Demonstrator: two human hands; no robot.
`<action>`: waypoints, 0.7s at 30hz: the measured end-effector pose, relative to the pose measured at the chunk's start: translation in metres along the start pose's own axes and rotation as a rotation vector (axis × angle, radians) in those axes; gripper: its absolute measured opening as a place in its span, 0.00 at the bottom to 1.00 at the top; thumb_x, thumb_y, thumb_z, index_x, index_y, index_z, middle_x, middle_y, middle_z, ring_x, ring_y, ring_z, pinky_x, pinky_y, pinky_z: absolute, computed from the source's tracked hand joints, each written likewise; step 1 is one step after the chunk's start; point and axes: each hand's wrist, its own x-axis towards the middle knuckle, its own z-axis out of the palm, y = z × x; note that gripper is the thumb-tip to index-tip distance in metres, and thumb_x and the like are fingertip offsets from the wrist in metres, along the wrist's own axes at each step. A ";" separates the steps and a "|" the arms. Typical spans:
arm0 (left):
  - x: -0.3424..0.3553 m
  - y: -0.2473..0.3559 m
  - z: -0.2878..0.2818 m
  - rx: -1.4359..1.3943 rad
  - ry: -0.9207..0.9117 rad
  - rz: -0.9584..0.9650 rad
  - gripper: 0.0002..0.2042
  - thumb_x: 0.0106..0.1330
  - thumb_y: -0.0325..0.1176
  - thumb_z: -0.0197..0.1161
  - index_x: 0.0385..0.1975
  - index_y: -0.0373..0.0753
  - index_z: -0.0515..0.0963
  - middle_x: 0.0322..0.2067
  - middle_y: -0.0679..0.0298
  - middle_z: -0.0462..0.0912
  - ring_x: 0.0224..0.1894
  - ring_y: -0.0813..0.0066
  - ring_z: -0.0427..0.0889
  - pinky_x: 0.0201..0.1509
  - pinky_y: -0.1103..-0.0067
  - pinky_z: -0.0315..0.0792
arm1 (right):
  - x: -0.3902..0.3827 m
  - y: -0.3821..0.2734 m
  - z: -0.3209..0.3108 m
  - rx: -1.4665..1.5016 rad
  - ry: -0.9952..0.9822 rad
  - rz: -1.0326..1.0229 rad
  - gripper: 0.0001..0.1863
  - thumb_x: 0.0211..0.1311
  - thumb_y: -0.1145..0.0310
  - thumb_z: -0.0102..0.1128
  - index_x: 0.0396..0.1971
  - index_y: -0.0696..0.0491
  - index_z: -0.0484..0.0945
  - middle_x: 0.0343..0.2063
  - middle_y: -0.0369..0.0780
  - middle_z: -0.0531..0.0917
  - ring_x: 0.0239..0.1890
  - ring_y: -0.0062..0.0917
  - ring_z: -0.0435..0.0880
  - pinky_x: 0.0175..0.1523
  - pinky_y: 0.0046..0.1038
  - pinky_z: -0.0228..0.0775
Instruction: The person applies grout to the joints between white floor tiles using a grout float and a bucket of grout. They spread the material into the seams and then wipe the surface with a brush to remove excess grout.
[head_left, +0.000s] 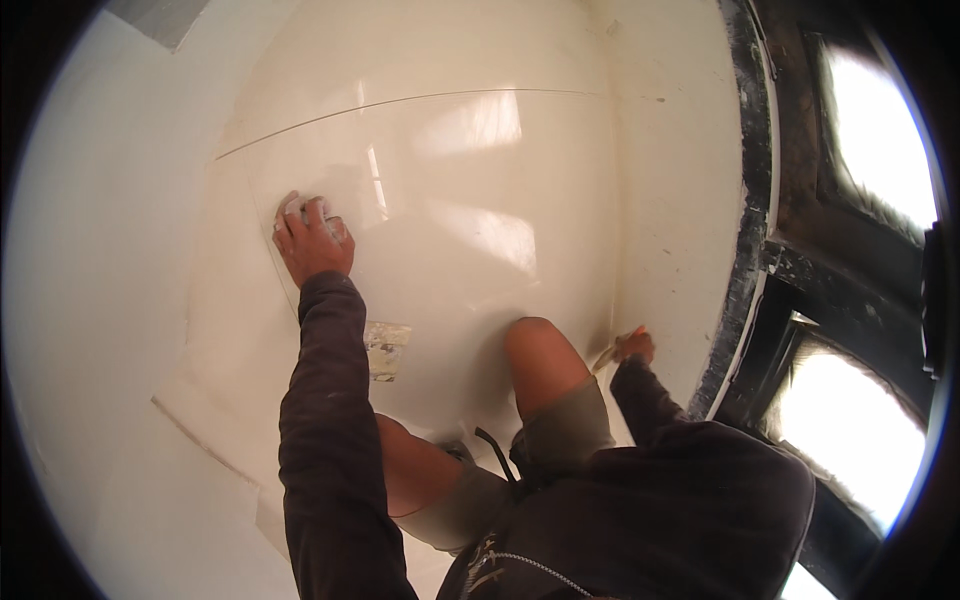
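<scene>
My left hand (312,244) lies on the glossy cream floor (450,170), left of centre, its fingers curled over a small whitish, smudged object (328,215) that is mostly hidden. Below it, beside my left forearm, lies a flat, plaster-smeared square piece (388,350), partly hidden by the sleeve. At the right, beyond my bare knee, my right hand (637,345) is closed on a pale, slim tool (608,355) at the corner where the floor meets the low pale wall strip (680,150).
Along the right runs a dark, paint-spattered frame (800,250) with bright glazed panes (875,130). A pale, plain surface (100,250) fills the left side, with a grey patch (155,20) at the upper left. My knees and a dark strap are at the bottom.
</scene>
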 end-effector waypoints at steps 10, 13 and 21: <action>0.003 0.002 0.001 -0.015 0.000 -0.014 0.11 0.49 0.27 0.57 0.35 0.42 0.73 0.47 0.60 0.69 0.58 0.59 0.64 0.59 0.64 0.59 | 0.060 -0.157 -0.095 0.262 0.076 -0.110 0.32 0.46 0.46 0.64 0.43 0.58 0.77 0.44 0.47 0.80 0.49 0.35 0.78 0.53 0.35 0.70; 0.003 0.000 0.002 -0.048 -0.033 -0.027 0.12 0.48 0.27 0.57 0.35 0.42 0.73 0.47 0.59 0.69 0.58 0.59 0.64 0.59 0.64 0.59 | 0.051 -0.265 -0.203 0.160 0.300 -0.348 0.34 0.50 0.38 0.57 0.44 0.55 0.77 0.40 0.45 0.81 0.44 0.35 0.81 0.48 0.36 0.72; 0.001 0.001 0.003 -0.019 -0.022 -0.011 0.14 0.48 0.27 0.57 0.37 0.41 0.74 0.49 0.58 0.68 0.58 0.58 0.63 0.58 0.64 0.60 | 0.091 -0.430 -0.437 0.524 0.823 -1.186 0.16 0.53 0.58 0.59 0.38 0.52 0.78 0.33 0.42 0.82 0.31 0.29 0.81 0.37 0.29 0.73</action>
